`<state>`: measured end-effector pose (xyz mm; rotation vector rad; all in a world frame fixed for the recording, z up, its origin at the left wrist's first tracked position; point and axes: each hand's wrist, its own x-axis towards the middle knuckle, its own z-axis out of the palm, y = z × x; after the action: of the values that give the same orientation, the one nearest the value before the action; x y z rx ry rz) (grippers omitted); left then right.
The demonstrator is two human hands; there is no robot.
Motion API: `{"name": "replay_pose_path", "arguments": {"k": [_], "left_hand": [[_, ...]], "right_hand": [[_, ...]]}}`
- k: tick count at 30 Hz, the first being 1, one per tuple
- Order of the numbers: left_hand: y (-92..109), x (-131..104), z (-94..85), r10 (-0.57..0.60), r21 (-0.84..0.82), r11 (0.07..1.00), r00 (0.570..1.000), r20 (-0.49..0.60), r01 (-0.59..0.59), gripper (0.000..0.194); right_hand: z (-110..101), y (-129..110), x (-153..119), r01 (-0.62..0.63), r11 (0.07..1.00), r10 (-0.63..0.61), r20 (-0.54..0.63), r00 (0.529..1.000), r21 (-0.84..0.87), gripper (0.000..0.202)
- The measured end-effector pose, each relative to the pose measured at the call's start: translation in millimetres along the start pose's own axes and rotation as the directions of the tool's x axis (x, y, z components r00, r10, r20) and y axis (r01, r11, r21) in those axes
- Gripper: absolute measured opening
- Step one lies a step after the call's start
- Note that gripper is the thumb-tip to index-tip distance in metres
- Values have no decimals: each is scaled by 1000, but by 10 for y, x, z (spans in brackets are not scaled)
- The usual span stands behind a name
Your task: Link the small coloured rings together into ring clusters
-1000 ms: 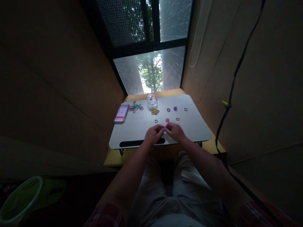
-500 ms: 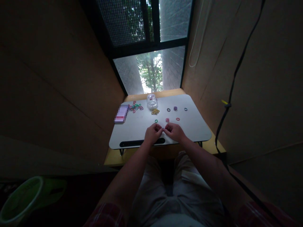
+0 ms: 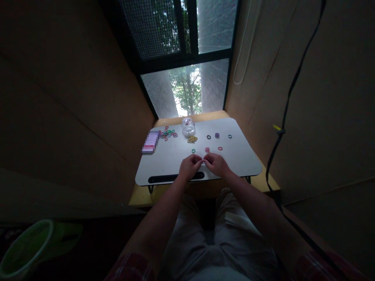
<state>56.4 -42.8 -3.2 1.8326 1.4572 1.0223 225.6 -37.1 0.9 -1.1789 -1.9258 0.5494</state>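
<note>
My left hand (image 3: 189,165) and my right hand (image 3: 216,164) meet fingertip to fingertip above the front of the white lap table (image 3: 164,164). Both are closed in a pinch, and whatever small thing lies between the fingertips is too small to make out. Just beyond them are a green ring (image 3: 193,151), a pink stack of rings (image 3: 207,150) and a red ring (image 3: 220,148). Farther back lie a dark ring (image 3: 208,137), a purple stack (image 3: 217,135) and a teal ring (image 3: 230,136). These look like small hair ties.
A clear plastic jar (image 3: 188,127) stands at the back beside a yellow heap of rings (image 3: 192,139). Mixed coloured rings (image 3: 168,134) and a phone (image 3: 150,142) are at the left. A black slot (image 3: 162,178) runs along the front edge. A dark cord (image 3: 288,101) hangs at the right.
Both hands stay in nearly the same place, with a slight shift of the fingertips. The things on the table have not moved.
</note>
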Motion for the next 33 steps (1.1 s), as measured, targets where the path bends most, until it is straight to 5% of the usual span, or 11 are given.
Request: {"name": "replay_pose_path", "arguments": {"k": [25,30,33], "left_hand": [[6,5,-47,37,46,998,999,23,-38,24],[22,18,-58,24,38,999,999,36,-26,23],[36,29,-59,18,38,999,999,51,-20,23]], "right_hand": [[48,59,-9,-15,999,19,-110,994,29,11],[-187,242,40,-114,993,112,-238,965,7,15],[-494,481,101,-288,956,253,-335,908,-58,19]]}}
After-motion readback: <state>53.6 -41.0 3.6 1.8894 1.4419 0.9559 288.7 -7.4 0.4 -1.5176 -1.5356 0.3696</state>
